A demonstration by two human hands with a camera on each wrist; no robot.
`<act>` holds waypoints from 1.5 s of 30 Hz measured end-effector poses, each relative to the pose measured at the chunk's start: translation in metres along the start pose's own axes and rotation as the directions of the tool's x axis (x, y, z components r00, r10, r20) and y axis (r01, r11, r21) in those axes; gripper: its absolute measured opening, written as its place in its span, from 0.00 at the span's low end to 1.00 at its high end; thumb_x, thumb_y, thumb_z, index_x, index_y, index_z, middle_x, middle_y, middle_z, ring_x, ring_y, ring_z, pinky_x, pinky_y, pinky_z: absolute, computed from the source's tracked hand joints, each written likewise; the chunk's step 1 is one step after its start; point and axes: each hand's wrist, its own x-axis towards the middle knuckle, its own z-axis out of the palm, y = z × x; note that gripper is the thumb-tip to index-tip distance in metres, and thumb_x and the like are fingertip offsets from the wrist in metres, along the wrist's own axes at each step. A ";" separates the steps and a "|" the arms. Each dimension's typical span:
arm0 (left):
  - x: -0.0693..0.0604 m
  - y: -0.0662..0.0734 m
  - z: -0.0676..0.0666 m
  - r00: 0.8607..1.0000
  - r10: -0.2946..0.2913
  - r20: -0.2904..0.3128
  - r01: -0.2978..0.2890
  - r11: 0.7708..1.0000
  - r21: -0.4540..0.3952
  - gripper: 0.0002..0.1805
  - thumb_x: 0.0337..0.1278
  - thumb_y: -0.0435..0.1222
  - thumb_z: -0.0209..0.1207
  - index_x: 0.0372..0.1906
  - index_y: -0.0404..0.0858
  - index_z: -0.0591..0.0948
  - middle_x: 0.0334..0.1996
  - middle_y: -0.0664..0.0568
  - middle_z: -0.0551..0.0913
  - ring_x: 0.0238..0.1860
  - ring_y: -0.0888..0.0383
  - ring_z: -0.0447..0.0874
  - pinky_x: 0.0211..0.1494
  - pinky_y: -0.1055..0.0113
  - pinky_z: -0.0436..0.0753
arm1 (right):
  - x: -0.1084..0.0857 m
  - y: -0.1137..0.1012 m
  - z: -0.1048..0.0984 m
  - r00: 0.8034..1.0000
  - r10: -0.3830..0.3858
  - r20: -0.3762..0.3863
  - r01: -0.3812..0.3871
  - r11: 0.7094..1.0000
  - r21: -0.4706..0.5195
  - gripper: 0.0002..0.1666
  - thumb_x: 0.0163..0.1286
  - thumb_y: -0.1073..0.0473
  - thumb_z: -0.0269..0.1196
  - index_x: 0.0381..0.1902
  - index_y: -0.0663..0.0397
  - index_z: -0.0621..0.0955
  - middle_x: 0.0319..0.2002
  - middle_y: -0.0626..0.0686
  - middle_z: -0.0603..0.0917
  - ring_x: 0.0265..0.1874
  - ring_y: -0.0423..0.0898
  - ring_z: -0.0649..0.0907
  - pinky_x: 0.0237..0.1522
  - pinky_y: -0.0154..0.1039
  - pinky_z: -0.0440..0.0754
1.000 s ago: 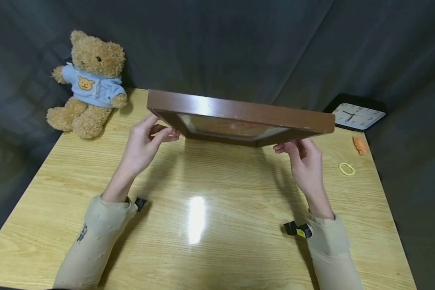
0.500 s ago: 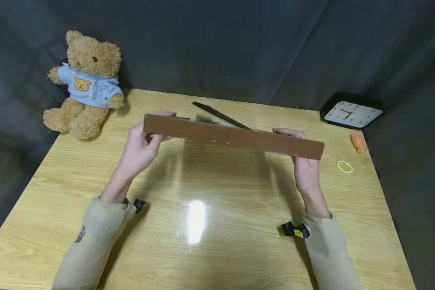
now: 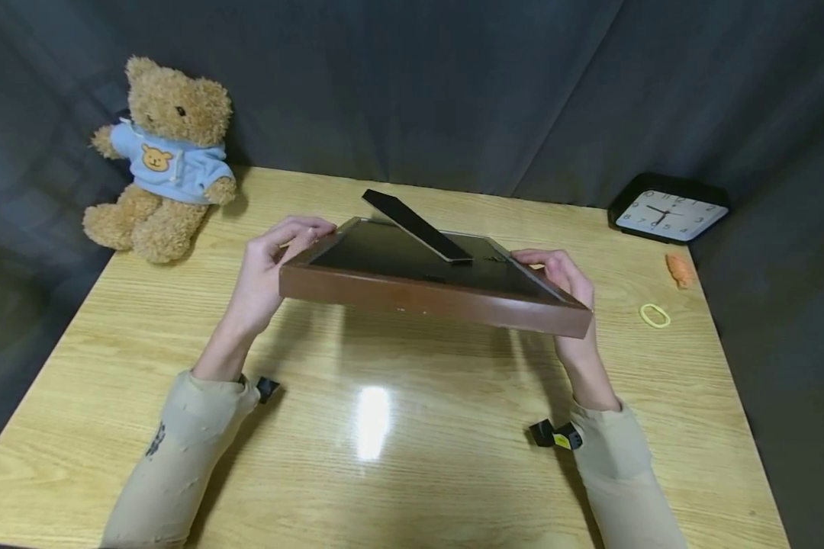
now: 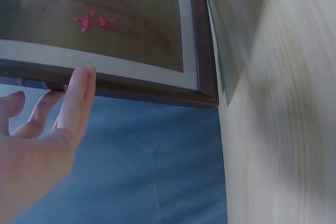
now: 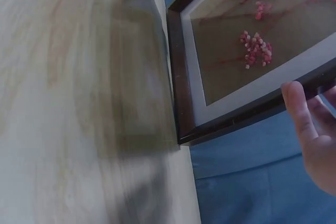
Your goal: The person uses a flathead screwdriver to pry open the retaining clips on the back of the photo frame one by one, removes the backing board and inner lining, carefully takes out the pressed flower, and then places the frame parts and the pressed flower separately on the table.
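Both hands hold up a brown picture frame above the table. In the head view its black back faces up, tilted, and a black stand leg sticks out from it. My left hand grips the left side, my right hand the right side. The wrist views show the front: a white mat around pink blossoms on thin branches. Fingertips of the left hand and the right hand press against the frame's border. In both wrist views a far corner of the frame is close to the tabletop; contact is unclear.
A teddy bear in a blue hoodie sits at the table's back left. At the back right stand a black clock, an orange object and a yellow ring. A dark curtain hangs behind the wooden table.
The picture frame has tipped over: its front faced me at first, then its edge, and now its back with the stand leg shows. Both hands have kept hold of its sides.
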 end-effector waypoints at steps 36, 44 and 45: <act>0.008 -0.036 0.004 0.828 -0.437 0.350 0.447 0.893 0.055 0.37 0.76 0.25 0.60 0.82 0.25 0.59 0.82 0.36 0.60 0.72 0.39 0.74 0.59 0.69 0.83 | 0.000 0.015 -0.004 0.897 0.402 0.183 -0.274 0.831 -0.485 0.34 0.82 0.66 0.60 0.80 0.66 0.66 0.71 0.69 0.70 0.61 0.64 0.84 0.46 0.22 0.80; 0.005 -0.044 0.014 0.824 -0.435 0.364 0.367 0.898 0.241 0.38 0.74 0.23 0.60 0.82 0.23 0.57 0.81 0.29 0.57 0.76 0.30 0.65 0.74 0.46 0.74 | -0.003 0.026 -0.002 0.875 0.428 0.226 -0.248 0.797 -0.550 0.36 0.80 0.69 0.63 0.79 0.73 0.65 0.77 0.71 0.67 0.68 0.69 0.78 0.58 0.34 0.83; 0.004 -0.045 0.016 0.827 -0.431 0.361 0.357 0.899 0.254 0.39 0.73 0.22 0.60 0.82 0.23 0.57 0.81 0.28 0.59 0.75 0.29 0.66 0.73 0.45 0.74 | -0.003 0.026 -0.002 0.873 0.434 0.224 -0.252 0.794 -0.553 0.36 0.80 0.69 0.63 0.79 0.73 0.65 0.78 0.70 0.66 0.69 0.69 0.77 0.60 0.38 0.83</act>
